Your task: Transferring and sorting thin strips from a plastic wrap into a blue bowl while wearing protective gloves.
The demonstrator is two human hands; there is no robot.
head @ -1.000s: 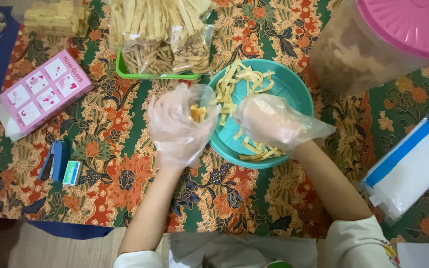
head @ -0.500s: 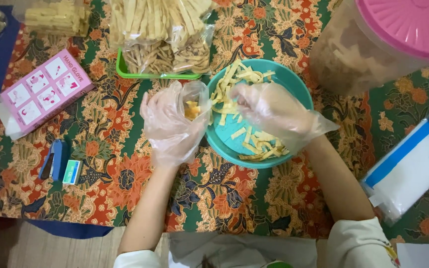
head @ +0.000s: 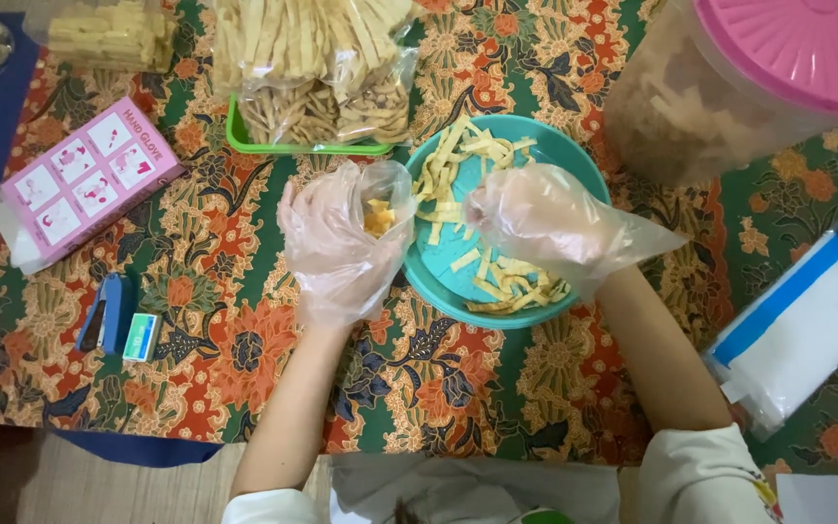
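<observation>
Two gloved hands — the left hand and the right hand. One teal bowl of chip strips, one green tray bearing two filled bags, one pink-lidded jar, one pink glove box, one blue stapler — one small staple box beside it.

My little clear bag has some yellow chips inside. The teal bowl sits at 3 o'clock from it, with thin chip strips scattered inside.
</observation>
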